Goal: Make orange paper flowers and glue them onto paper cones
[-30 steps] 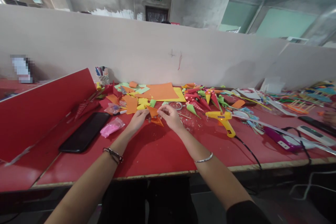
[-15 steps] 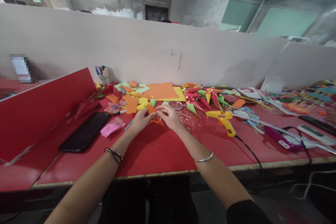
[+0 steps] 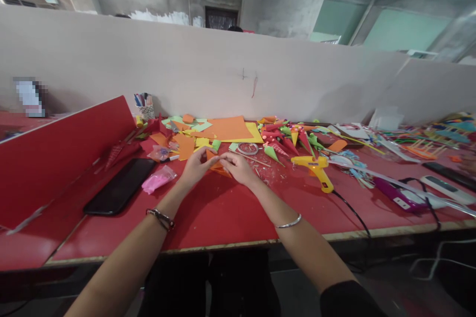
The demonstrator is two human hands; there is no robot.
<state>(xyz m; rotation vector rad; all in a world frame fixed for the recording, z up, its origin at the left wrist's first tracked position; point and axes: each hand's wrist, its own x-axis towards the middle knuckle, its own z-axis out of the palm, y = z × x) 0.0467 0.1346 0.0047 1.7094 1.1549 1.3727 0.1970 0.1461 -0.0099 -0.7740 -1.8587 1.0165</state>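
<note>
Between my two hands, just above the red table, is a piece of orange paper (image 3: 212, 156). My left hand (image 3: 198, 166) is closed on its left side, thumb and fingers pinched together. From the other side my right hand (image 3: 238, 167) grips it, the fingertips of both hands almost touching. Fingers cover much of the paper, so its full shape is hidden. Behind the hands lie yellow scraps (image 3: 203, 142) and a flat orange sheet (image 3: 228, 129) on top of a yellow sheet (image 3: 255, 132). A roll of clear tape (image 3: 248, 148) rests just beyond my right hand.
On the right lies a yellow glue gun (image 3: 314, 169) with a black cord, near a heap of small paper cones (image 3: 290, 138) and a purple power strip (image 3: 399, 195). To the left are a black phone (image 3: 119, 187), a pink packet (image 3: 159, 180) and a red panel (image 3: 67, 158).
The orange paper has tipped lower and shows less between my fingers. Both hands have drawn closer together around it, the left shifting slightly up and leftward.
</note>
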